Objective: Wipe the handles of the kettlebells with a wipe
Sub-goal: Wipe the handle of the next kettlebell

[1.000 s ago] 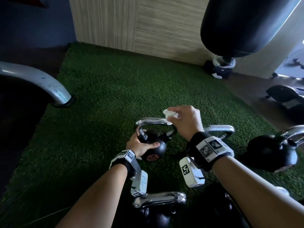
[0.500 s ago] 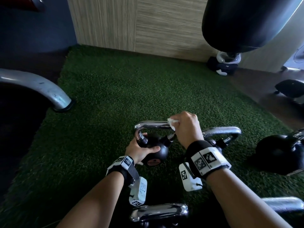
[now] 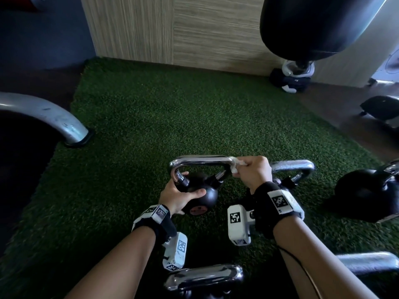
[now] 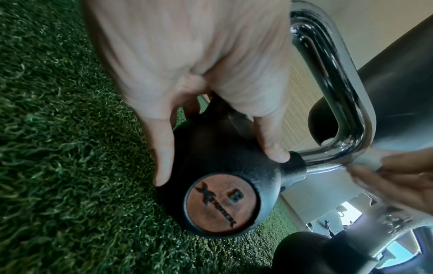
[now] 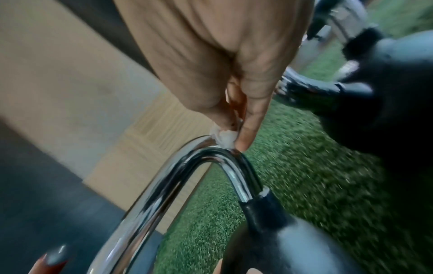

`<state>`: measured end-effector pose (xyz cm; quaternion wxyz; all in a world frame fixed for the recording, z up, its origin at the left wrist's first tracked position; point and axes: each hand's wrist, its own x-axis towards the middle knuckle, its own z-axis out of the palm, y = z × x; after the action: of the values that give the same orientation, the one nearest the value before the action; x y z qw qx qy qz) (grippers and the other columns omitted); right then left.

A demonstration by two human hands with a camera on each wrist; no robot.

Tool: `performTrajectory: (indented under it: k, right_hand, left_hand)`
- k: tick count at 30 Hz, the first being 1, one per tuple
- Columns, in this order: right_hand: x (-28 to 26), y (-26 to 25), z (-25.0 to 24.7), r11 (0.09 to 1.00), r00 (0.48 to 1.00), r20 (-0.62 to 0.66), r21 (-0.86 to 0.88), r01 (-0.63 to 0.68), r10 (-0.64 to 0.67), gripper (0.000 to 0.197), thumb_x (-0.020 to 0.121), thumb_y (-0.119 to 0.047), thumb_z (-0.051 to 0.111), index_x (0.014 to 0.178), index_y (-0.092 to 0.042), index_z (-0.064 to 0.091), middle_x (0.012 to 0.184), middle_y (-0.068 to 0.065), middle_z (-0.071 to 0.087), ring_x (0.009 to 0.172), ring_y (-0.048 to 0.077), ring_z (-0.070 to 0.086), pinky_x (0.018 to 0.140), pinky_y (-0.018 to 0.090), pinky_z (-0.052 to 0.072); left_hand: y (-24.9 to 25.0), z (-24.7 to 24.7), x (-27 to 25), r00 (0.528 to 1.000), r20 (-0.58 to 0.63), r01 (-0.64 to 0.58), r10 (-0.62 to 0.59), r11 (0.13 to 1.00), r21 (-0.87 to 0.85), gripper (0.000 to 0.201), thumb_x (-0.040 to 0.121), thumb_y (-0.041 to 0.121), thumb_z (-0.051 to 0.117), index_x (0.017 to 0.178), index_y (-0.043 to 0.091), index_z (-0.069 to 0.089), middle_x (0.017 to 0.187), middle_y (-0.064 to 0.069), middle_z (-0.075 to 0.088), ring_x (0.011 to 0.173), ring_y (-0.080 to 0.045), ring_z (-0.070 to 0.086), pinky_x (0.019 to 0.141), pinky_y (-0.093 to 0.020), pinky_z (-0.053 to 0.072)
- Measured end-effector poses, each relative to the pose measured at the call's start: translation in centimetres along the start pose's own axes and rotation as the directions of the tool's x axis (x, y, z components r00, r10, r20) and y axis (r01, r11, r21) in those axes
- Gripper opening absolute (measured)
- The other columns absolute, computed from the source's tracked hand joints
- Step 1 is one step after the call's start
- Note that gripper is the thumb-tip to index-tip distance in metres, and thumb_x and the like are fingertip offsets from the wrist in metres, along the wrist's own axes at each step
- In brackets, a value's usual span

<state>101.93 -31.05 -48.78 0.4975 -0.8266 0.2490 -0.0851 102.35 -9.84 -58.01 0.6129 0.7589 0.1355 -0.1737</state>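
A small black kettlebell (image 3: 203,195) (image 4: 211,166) with a chrome handle (image 3: 200,161) (image 5: 187,166) lies tipped on the green turf, its red "8" base disc (image 4: 221,203) facing me. My left hand (image 3: 177,198) (image 4: 187,74) grips its round body, thumb across the top. My right hand (image 3: 252,173) (image 5: 222,64) pinches a small crumpled white wipe (image 3: 236,168) (image 5: 223,137) against the right corner of the handle.
More kettlebells lie around: one behind my right hand (image 3: 293,169), a large one at the right (image 3: 367,195), and chrome handles near me (image 3: 203,276) (image 3: 367,261). A metal machine leg (image 3: 54,119) stands left. A black punching bag (image 3: 313,24) hangs at top right.
My right hand slid the wipe rightward along the top of the handle to its right corner. My left hand kept its hold on the kettlebell body.
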Motion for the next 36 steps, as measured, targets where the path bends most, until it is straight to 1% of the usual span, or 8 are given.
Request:
performTrajectory:
  k: [6,13,18,22,25,28,31,36]
  right_hand:
    - [3.0,3.4,1.8,0.982,0.976,0.171,0.109,-0.153,0.133,0.022,0.078,0.008,0.079,0.082,-0.014,0.079,0.088,0.010,0.079,0.086,0.026,0.077,0.086,0.051,0.063]
    - [1.1,3.5,2.0,0.986,0.944,0.294,0.022,-0.165,0.151,0.031,0.091,0.010,0.063,0.122,0.012,0.065,0.089,0.010,0.065,0.093,0.028,0.065,0.096,0.047,0.059]
    - [-2.0,1.4,-0.9,0.975,0.865,0.475,0.060,-0.215,0.162,0.027,0.090,0.015,0.064,0.117,0.013,0.066,0.085,0.016,0.068,0.070,0.021,0.070,0.064,0.027,0.062]
    - [-4.2,-0.9,-2.6,0.989,0.874,0.483,0.147,-0.016,-0.058,0.018,0.086,0.015,0.071,0.096,0.000,0.074,0.082,0.015,0.071,0.057,0.013,0.071,0.056,0.022,0.061]
    - [-5.3,-2.6,-2.9,0.972,0.851,0.470,0.146,0.184,-0.232,0.022,0.080,0.008,0.080,0.087,-0.013,0.076,0.075,0.007,0.073,0.063,0.016,0.066,0.058,0.022,0.057]
    - [-6.5,-3.6,-2.1,0.951,0.841,0.444,0.155,0.268,-0.310,0.025,0.073,0.000,0.089,0.089,-0.011,0.075,0.081,0.010,0.077,0.071,0.018,0.069,0.067,0.032,0.059]
    - [-6.9,-3.9,-0.5,0.921,0.837,0.388,0.120,0.370,-0.386,0.031,0.058,-0.018,0.096,0.080,-0.020,0.074,0.080,0.007,0.078,0.075,0.020,0.072,0.079,0.044,0.061]
    - [-7.0,-3.9,1.6,0.908,0.881,0.223,0.062,0.415,-0.418,0.029,0.062,-0.010,0.093,0.067,-0.019,0.067,0.070,-0.001,0.072,0.059,0.007,0.062,0.061,0.024,0.052]
  left_hand:
    - [-0.1,-0.1,-0.2,1.000,0.026,0.004,-0.003,1.000,-0.031,0.084,0.052,0.047,0.100,0.125,0.054,0.060,0.133,0.013,0.062,0.120,-0.025,0.063,0.068,-0.054,0.065]
    - [0.3,-0.1,-0.7,1.000,0.014,-0.009,0.009,1.000,-0.003,0.103,0.032,0.063,0.096,0.127,0.049,0.059,0.129,0.011,0.067,0.112,-0.023,0.067,0.067,-0.051,0.066]
    - [1.4,-0.2,-2.4,0.992,-0.106,-0.030,0.062,0.958,0.285,0.071,0.057,0.063,0.093,0.114,0.032,0.065,0.113,0.005,0.070,0.104,-0.021,0.070,0.080,-0.038,0.065]
    - [2.9,-2.6,-3.9,0.998,-0.023,-0.037,0.062,0.812,0.583,0.059,0.078,0.067,0.075,0.101,0.013,0.076,0.100,-0.009,0.079,0.094,-0.028,0.076,0.079,-0.032,0.058]
    - [4.8,-4.7,-5.6,0.982,0.067,-0.189,0.178,0.943,0.274,0.044,0.097,0.045,0.068,0.091,0.002,0.077,0.083,-0.015,0.076,0.071,-0.028,0.072,0.064,-0.032,0.058]
    - [7.4,-5.6,-8.0,0.967,0.195,-0.126,0.166,0.971,-0.202,0.036,0.104,0.038,0.056,0.106,0.009,0.077,0.096,-0.014,0.079,0.084,-0.023,0.076,0.069,-0.026,0.063]
    - [8.5,-5.8,-8.8,0.935,0.296,-0.086,0.194,0.936,-0.341,0.036,0.105,0.037,0.053,0.115,0.010,0.074,0.107,-0.015,0.079,0.095,-0.023,0.078,0.079,-0.030,0.065]
    - [8.1,-4.6,-8.4,0.939,0.249,-0.113,0.237,0.897,-0.426,0.028,0.105,0.023,0.057,0.114,0.001,0.072,0.101,-0.015,0.078,0.081,-0.017,0.077,0.076,-0.027,0.065]
